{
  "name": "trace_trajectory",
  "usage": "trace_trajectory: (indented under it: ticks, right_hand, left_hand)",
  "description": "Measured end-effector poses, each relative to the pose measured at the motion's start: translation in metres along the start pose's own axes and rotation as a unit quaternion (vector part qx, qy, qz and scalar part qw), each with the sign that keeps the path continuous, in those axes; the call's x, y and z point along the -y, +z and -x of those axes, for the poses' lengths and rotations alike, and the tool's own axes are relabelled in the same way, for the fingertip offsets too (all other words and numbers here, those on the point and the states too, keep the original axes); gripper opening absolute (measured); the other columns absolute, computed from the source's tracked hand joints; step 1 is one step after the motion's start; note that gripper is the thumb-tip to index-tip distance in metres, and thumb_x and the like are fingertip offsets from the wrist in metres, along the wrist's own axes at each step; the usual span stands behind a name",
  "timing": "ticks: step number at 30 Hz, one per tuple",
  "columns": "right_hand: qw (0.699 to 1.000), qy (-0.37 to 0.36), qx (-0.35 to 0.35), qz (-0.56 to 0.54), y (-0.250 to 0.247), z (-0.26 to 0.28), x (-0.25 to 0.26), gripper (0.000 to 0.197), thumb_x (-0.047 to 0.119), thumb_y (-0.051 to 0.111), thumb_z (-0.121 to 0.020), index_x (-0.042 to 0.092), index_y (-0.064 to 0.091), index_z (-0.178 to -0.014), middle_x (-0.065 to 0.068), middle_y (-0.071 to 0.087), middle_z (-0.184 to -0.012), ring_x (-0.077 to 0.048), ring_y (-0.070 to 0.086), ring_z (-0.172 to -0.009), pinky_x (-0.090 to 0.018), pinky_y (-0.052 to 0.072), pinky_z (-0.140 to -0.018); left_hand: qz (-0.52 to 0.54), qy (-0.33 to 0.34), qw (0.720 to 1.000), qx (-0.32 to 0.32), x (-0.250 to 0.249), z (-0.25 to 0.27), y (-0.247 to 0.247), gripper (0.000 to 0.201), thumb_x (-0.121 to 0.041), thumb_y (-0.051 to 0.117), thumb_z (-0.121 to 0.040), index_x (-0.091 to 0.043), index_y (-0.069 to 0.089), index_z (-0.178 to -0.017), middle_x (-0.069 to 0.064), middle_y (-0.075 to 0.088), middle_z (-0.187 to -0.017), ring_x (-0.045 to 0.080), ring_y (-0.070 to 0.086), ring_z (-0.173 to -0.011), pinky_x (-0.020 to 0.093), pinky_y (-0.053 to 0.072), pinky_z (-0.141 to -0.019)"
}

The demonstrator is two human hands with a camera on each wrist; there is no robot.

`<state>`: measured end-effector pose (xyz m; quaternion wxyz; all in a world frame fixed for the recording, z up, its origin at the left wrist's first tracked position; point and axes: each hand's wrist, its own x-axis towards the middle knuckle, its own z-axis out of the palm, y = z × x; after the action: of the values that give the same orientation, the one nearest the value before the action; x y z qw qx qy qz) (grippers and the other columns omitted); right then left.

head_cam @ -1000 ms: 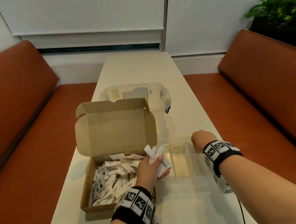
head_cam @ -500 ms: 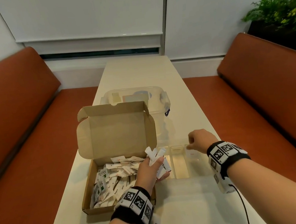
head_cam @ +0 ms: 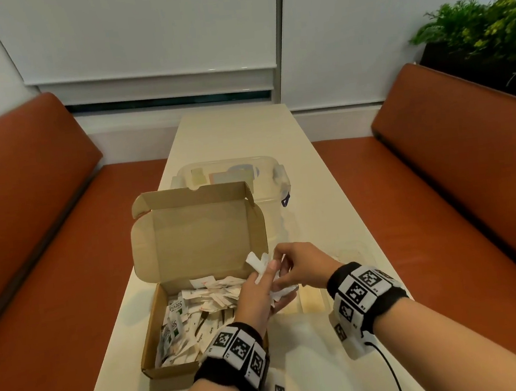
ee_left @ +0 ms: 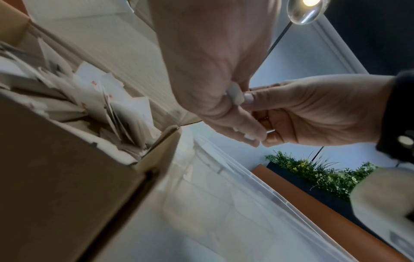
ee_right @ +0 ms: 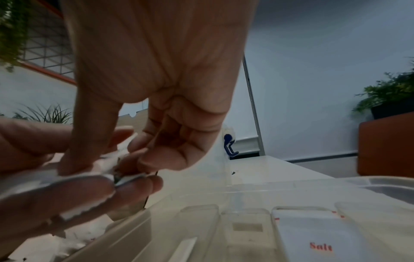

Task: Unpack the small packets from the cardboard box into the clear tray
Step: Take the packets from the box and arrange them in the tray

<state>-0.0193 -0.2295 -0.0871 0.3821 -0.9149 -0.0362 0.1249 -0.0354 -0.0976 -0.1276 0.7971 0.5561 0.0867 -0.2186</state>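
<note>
The open cardboard box (head_cam: 157, 342) sits on the table with its lid up and several white packets (head_cam: 198, 309) inside. My left hand (head_cam: 270, 278) hovers over the box's right edge and grips a bunch of packets (head_cam: 257, 263) that fan out above its fingers. My right hand (head_cam: 279, 272) meets it from the right and pinches a packet (ee_right: 105, 159) in that bunch. The clear tray (head_cam: 314, 301) lies right of the box, mostly hidden under both hands. A "Salt" packet (ee_right: 318, 235) lies flat in one tray compartment.
A clear lidded container (head_cam: 232, 175) with a blue clip (head_cam: 285, 200) stands behind the box. Orange benches (head_cam: 33, 250) flank the narrow white table (head_cam: 237, 133). A plant (head_cam: 481, 28) stands at the back right. A black cable (head_cam: 392, 369) trails from my right wrist.
My right hand has moved left from over the tray to my left hand and now pinches a packet in the bunch. My left hand has stayed put, still gripping the bunch.
</note>
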Motion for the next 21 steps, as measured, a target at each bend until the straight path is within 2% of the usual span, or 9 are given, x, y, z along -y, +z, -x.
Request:
trace_trajectory:
  ticks: [3, 5, 7, 8, 9, 10, 13, 17, 21]
  right_hand:
    - [1.0, 0.019, 0.015, -0.017, -0.001, 0.0, -0.001, 0.03, 0.014, 0.084, -0.066, 0.018, 0.058, -0.081, 0.004, 0.056, -0.067, -0.006, 0.052, -0.053, -0.014, 0.045, -0.047]
    - [0.999, 0.03, 0.019, -0.02, -0.001, 0.0, -0.002, 0.028, 0.013, 0.083, -0.068, 0.018, 0.058, -0.08, 0.003, 0.057, -0.069, -0.008, 0.055, -0.054, -0.016, 0.049, -0.051]
    - [0.999, 0.041, 0.02, -0.015, -0.003, -0.001, -0.005, 0.024, 0.013, 0.081, -0.07, 0.016, 0.061, -0.083, 0.001, 0.06, -0.071, -0.01, 0.059, -0.057, -0.018, 0.053, -0.057]
    - [0.999, 0.046, 0.024, -0.019, -0.003, 0.0, -0.006, 0.022, 0.013, 0.08, -0.072, 0.014, 0.063, -0.085, 0.0, 0.063, -0.073, -0.011, 0.061, -0.059, -0.02, 0.055, -0.061]
    - [0.998, 0.05, 0.028, -0.028, -0.005, 0.0, -0.007, 0.02, 0.012, 0.079, -0.073, 0.012, 0.065, -0.088, -0.002, 0.066, -0.074, -0.012, 0.063, -0.06, -0.021, 0.056, -0.063]
    - [0.997, 0.054, 0.032, -0.038, -0.006, 0.001, -0.008, 0.019, 0.011, 0.078, -0.075, 0.009, 0.066, -0.09, -0.003, 0.068, -0.076, -0.011, 0.064, -0.06, -0.02, 0.056, -0.062]
    - [0.996, 0.06, 0.043, -0.059, -0.012, 0.004, -0.011, 0.012, 0.009, 0.073, -0.08, 0.006, 0.069, -0.09, -0.002, 0.069, -0.074, -0.003, 0.065, -0.054, -0.012, 0.051, -0.054]
    - [0.995, 0.057, 0.039, -0.074, -0.027, 0.008, -0.014, 0.004, 0.007, 0.071, -0.082, 0.011, 0.07, -0.082, 0.002, 0.067, -0.066, -0.001, 0.063, -0.053, -0.012, 0.05, -0.055]
    - [0.995, 0.061, 0.048, -0.068, -0.029, 0.011, -0.016, 0.002, 0.015, 0.072, -0.082, 0.015, 0.069, -0.081, 0.002, 0.067, -0.069, -0.003, 0.063, -0.055, -0.015, 0.051, -0.053]
  left_hand:
    - [-0.007, -0.028, 1.0, 0.001, -0.002, 0.003, 0.0, 0.043, -0.049, 0.046, -0.096, -0.014, 0.066, -0.111, 0.012, 0.074, -0.1, 0.028, 0.07, -0.095, 0.05, 0.049, -0.097]
    - [-0.014, -0.03, 0.999, 0.002, -0.003, 0.005, 0.0, 0.046, -0.05, 0.043, -0.097, -0.013, 0.066, -0.112, 0.013, 0.074, -0.099, 0.029, 0.07, -0.095, 0.048, 0.051, -0.095]
    - [-0.027, -0.024, 0.999, 0.0, -0.002, 0.005, 0.0, 0.043, -0.049, 0.044, -0.096, -0.014, 0.065, -0.112, 0.012, 0.074, -0.097, 0.027, 0.072, -0.089, 0.034, 0.058, -0.073]
    - [-0.028, -0.021, 0.999, -0.003, -0.001, 0.006, 0.0, 0.041, -0.046, 0.046, -0.096, -0.013, 0.064, -0.111, 0.012, 0.074, -0.096, 0.025, 0.072, -0.085, 0.028, 0.057, -0.061]
    - [-0.021, -0.02, 1.0, -0.008, -0.001, 0.006, 0.0, 0.038, -0.043, 0.048, -0.096, -0.011, 0.064, -0.111, 0.013, 0.074, -0.097, 0.024, 0.073, -0.083, 0.025, 0.056, -0.054]
    - [-0.01, -0.023, 1.0, -0.012, -0.001, 0.006, 0.0, 0.036, -0.04, 0.05, -0.096, -0.009, 0.063, -0.112, 0.016, 0.073, -0.1, 0.025, 0.072, -0.086, 0.026, 0.057, -0.054]
    - [0.015, -0.03, 0.999, -0.017, -0.002, 0.007, 0.002, 0.034, -0.033, 0.054, -0.095, -0.005, 0.06, -0.115, 0.022, 0.069, -0.106, 0.031, 0.071, -0.093, 0.036, 0.061, -0.068]
    - [0.021, -0.015, 0.999, -0.024, 0.002, 0.005, 0.003, 0.033, -0.03, 0.055, -0.096, -0.002, 0.056, -0.112, 0.016, 0.067, -0.101, 0.026, 0.072, -0.082, 0.034, 0.06, -0.062]
    - [0.022, -0.008, 0.999, -0.024, 0.005, 0.004, 0.005, 0.029, -0.031, 0.054, -0.096, -0.005, 0.055, -0.11, 0.011, 0.068, -0.096, 0.027, 0.07, -0.085, 0.037, 0.061, -0.067]
